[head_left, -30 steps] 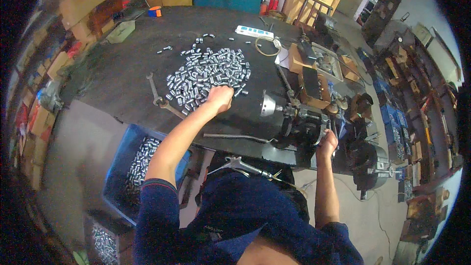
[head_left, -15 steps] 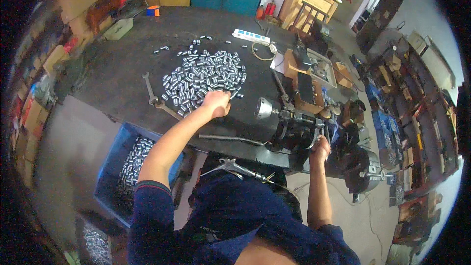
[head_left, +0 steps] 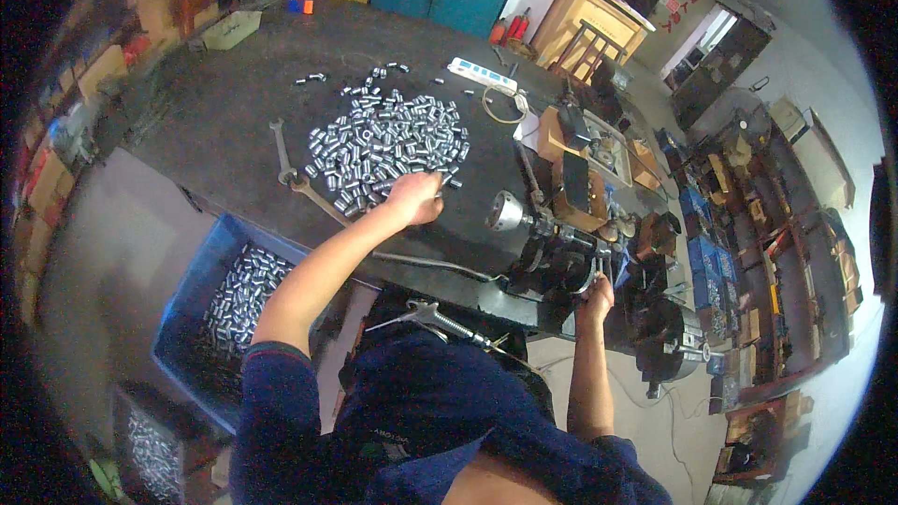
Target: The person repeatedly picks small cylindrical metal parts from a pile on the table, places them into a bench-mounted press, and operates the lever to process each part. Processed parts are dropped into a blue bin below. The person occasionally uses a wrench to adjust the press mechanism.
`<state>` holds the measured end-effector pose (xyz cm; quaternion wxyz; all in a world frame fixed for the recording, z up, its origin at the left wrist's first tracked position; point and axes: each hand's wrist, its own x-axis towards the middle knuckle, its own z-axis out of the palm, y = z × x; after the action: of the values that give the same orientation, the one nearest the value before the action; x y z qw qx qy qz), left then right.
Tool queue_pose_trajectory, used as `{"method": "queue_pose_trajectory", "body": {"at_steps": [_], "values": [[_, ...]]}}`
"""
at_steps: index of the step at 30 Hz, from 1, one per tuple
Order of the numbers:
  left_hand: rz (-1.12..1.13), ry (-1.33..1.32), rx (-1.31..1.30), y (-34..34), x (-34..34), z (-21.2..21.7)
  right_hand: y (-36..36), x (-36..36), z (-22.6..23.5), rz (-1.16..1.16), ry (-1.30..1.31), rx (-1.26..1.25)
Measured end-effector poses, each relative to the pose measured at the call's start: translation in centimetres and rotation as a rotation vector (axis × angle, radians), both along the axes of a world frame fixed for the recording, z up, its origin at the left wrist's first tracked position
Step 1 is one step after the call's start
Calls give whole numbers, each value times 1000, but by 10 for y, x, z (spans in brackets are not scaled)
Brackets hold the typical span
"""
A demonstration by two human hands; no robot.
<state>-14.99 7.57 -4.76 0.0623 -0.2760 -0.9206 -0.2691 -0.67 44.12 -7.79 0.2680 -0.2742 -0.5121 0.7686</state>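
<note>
A heap of short, shiny metal sleeves (head_left: 388,136) lies on the dark worktable. At the heap's near right edge is my left hand (head_left: 416,199), its fingers curled together; what they hold, if anything, is hidden. My right hand (head_left: 597,297) is closed around a metal lever (head_left: 600,266) at the near side of a small bench machine (head_left: 561,257). The machine's silvery round chuck (head_left: 506,212) points left, toward the heap, a short way from my left hand.
Left of the heap lie two wrenches (head_left: 283,151). A blue bin (head_left: 178,341) of metal sleeves stands below the table edge. An air blow gun (head_left: 435,318) hangs before my body. Farther back are a power strip (head_left: 482,73) and open boxes (head_left: 580,192). Shelves (head_left: 776,252) line the right.
The whole view has shifted and turned slightly. My left hand stays at the heap's edge with fingers curled, and my right hand stays at the lever.
</note>
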Motion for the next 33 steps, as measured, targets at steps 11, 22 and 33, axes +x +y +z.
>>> {"method": "queue_pose_trajectory", "body": {"at_steps": [11,22,33], "values": [[-441,-598,1005,20,44,53,-2,5,-2,41,110,-44],[-503,-637,1047,19,48,60,-20,41,33,77,126,-4],[-333,-670,1146,26,62,56,-6,16,15,53,56,38]]}}
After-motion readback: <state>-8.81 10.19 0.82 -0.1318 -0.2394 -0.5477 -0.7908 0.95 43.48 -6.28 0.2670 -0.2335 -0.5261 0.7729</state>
